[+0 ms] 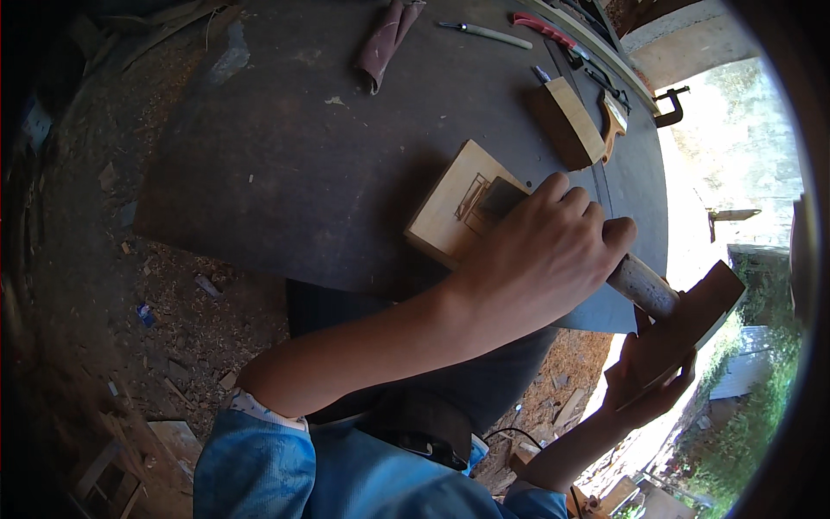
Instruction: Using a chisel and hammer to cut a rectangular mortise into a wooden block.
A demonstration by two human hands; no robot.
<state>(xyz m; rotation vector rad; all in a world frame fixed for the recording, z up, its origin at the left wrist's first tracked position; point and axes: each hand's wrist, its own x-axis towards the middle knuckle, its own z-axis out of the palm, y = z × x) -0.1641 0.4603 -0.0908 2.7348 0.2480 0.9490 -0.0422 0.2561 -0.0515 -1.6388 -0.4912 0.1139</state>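
Note:
My left hand (553,229) reaches across from the left, fingers closed around a chisel. The chisel's wide grey blade (501,199) lies over a pale wooden block (445,177), covering part of a small rectangular outline marked on its face. Out of the fist toward the lower right runs the worn round handle (644,285). Its end meets, or overlaps in view, a brown wooden block (692,324). My right hand (648,376) grips this block from below, at the table's right side. Part of the right hand is hidden behind it.
On the dark table (285,156) lie rolled sandpaper (389,39), a slim pen-like tool (493,35), a thicker wooden block (566,125), a wooden-handled brush (614,125) and a red-handled tool (545,28). A black clamp (673,106) sits at the right edge. Shavings litter the floor (199,346).

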